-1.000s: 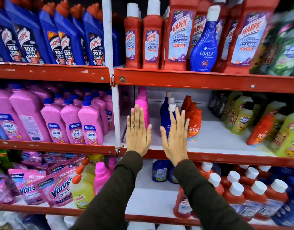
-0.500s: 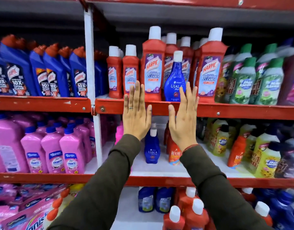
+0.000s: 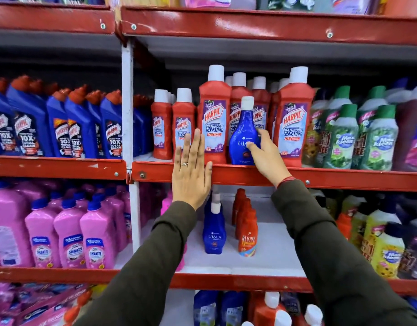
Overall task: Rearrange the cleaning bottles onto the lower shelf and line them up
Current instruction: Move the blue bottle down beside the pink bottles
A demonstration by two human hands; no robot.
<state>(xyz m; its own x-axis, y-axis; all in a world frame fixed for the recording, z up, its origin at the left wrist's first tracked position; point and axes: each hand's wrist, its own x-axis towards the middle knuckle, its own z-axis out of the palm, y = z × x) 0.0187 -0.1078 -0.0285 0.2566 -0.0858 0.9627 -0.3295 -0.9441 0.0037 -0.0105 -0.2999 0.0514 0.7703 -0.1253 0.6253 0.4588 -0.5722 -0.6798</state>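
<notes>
Fingers [image 3: 254, 147] of the right hand [image 3: 267, 158] curl around the blue Ujala bottle [image 3: 244, 135], misplaced among red Harpic bottles [image 3: 214, 118]; left hand [image 3: 191, 175] flat, fingers together, hovering before the shelf edge [image 3: 238, 176].

Blue white-capped Ujala bottle [image 3: 242, 135] upright on upper shelf, another [image 3: 213, 228] upright below.
</notes>
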